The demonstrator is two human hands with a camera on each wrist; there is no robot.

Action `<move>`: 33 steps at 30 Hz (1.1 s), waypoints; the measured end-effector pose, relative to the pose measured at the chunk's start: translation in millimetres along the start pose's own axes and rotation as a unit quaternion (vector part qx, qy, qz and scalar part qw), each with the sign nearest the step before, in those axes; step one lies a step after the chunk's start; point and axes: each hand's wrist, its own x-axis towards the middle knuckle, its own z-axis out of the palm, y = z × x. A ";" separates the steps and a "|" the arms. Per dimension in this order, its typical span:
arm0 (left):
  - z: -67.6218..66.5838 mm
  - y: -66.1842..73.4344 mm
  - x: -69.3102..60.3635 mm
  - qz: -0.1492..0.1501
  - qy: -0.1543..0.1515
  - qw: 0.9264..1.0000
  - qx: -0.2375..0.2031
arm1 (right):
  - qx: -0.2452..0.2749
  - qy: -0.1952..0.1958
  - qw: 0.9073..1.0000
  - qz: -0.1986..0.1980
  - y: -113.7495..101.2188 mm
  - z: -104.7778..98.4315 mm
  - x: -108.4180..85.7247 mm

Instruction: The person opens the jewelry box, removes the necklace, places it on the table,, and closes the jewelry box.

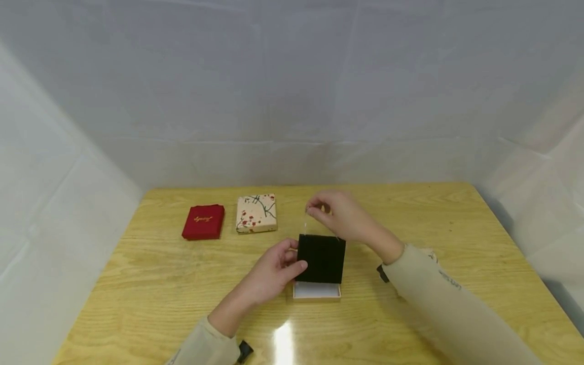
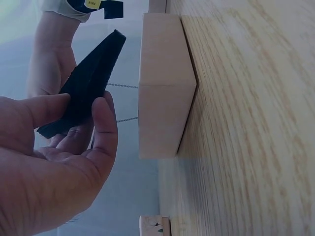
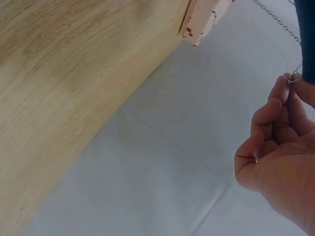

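My left hand grips a flat black pad by its left side, thumb in front and fingers behind. Tilted up, the pad stands above an open shallow box with a white inside. Beyond the pad's top edge, my right hand pinches the end of a thin metal chain between thumb and fingertips. The left wrist view shows two strands of chain running from the pad down toward the box. Whatever hangs lower on the chain is hidden by the box.
At the back left lies a red box with gold lettering. Beside it sits a cream box with a branch and red blossom print. Another pale item is mostly hidden behind the right sleeve. White sheeting surrounds the wooden table.
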 end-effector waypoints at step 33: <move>-0.2 -0.7 -1.2 0.010 0.038 0.999 0.025 | 0.030 0.025 0.995 0.093 26.5 -13.3 -18.3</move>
